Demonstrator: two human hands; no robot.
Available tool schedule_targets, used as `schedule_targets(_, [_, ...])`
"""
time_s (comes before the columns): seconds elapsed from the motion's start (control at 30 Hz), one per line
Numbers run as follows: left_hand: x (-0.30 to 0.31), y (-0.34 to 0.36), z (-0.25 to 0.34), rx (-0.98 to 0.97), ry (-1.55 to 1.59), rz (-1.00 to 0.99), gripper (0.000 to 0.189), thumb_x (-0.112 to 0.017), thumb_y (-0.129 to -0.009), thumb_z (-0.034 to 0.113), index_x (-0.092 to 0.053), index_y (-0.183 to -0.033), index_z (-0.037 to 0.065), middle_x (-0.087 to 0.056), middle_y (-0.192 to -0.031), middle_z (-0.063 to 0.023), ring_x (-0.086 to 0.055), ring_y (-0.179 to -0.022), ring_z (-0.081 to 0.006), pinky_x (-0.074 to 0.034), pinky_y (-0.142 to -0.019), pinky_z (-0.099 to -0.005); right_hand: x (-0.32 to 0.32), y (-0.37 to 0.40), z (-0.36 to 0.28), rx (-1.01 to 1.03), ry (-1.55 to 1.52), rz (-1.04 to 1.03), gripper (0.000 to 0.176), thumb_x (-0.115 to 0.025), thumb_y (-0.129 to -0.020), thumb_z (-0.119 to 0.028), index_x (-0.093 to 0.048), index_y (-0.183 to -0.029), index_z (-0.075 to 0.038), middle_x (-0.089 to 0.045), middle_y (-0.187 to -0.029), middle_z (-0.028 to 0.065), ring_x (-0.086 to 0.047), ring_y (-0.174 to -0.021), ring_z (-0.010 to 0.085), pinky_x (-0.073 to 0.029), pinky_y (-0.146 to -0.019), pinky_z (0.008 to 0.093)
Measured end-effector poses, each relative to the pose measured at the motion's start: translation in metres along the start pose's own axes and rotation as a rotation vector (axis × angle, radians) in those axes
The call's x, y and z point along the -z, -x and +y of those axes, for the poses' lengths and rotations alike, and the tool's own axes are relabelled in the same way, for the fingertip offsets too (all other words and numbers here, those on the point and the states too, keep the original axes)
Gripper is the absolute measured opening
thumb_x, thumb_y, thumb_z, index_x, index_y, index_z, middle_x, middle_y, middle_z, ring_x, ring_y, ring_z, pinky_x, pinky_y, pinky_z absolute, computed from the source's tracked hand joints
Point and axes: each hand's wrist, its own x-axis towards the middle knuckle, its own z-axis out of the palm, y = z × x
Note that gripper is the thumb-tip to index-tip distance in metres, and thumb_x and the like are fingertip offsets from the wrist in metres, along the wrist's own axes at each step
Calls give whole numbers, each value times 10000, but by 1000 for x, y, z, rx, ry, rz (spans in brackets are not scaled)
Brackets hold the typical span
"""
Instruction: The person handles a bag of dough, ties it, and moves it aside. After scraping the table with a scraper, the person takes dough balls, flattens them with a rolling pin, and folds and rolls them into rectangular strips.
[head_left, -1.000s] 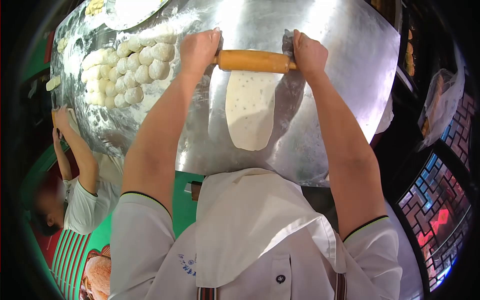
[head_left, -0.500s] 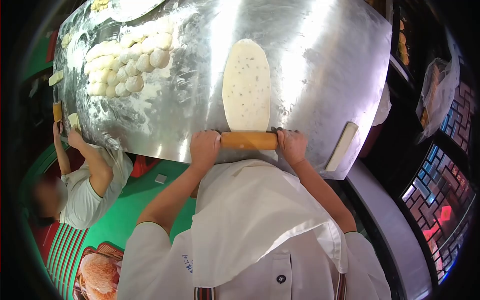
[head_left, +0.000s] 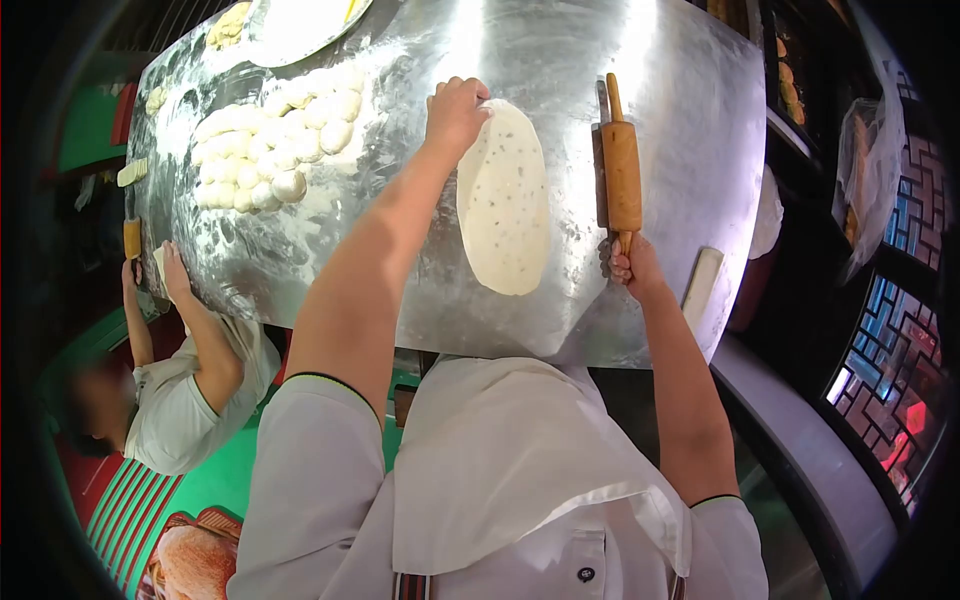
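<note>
My left hand (head_left: 457,118) is at the upper middle of the frame, its fingers curled together and pinching the upper-left edge of a long oval of flat dough (head_left: 505,205). From my fingertips the dough runs downward through the centre of the frame, so nearly all of it lies below and to the right of that hand. It is pale, dotted with dark flecks, and spread on the shiny metal table (head_left: 690,100).

My right hand (head_left: 637,265) is right of centre, closed round the lower handle of a wooden rolling pin (head_left: 622,180). The pin points up the frame, well apart from the dough's right edge. The dough is therefore to the left of this hand, and the hand does not touch it.

A pale bar (head_left: 705,275) rests near the table's right edge, just beside my right forearm. Dough balls (head_left: 270,150) cluster in the upper left, below a round white dish (head_left: 290,35). At the far left, a co-worker (head_left: 190,400) has both hands at the table's edge.
</note>
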Motion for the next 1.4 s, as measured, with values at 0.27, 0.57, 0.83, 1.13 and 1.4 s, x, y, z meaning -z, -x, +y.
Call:
schedule_targets(0.27, [23,44,22,-204,287,-162,131,-652,-805,8,-569,-906,12,-577,-916,-152,-564,-913,-329,-454,-801,-392,-5,-1,4,104,116,58,463,-364,-1015,-402,-498,-703,-87,-380,-489,-9,-299,-386,113,-269,-400,291])
schedule_targets(0.57, [16,159,35,-302,345,-220,214,-641,-767,-43,-628,-975,3,-596,-962,-142,-562,-957,-342,-466,-830,-424,-6,-2,5,106,136,100,484,-381,-1012,-411,-501,-685,-74,-386,-474,0,-296,-374,119,-262,-400,300])
schedule_targets(0.83, [4,171,35,-360,280,-222,242,-653,-730,-66,-618,-954,20,-572,-936,-109,-542,-920,-313,-464,-825,-402,-7,-2,5,109,156,137,494,-379,-1013,-421,-496,-682,-74,-380,-470,-1,-297,-369,120,-258,-392,302])
schedule_targets(1.13, [7,222,50,-433,100,-406,173,-691,-762,74,-624,-919,102,-586,-945,-72,-543,-954,-278,-373,-908,-421,-8,-1,5,115,129,118,495,-399,-1005,-437,-502,-681,-77,-379,-467,2,-296,-363,122,-256,-391,302])
schedule_targets(1.4, [11,172,43,-295,121,-131,87,-680,-804,92,-627,-872,99,-591,-873,-61,-541,-942,-268,-350,-893,-422,-10,2,5,124,165,107,496,-356,-1008,-447,-506,-720,-72,-372,-476,-3,-281,-365,116,-262,-389,290])
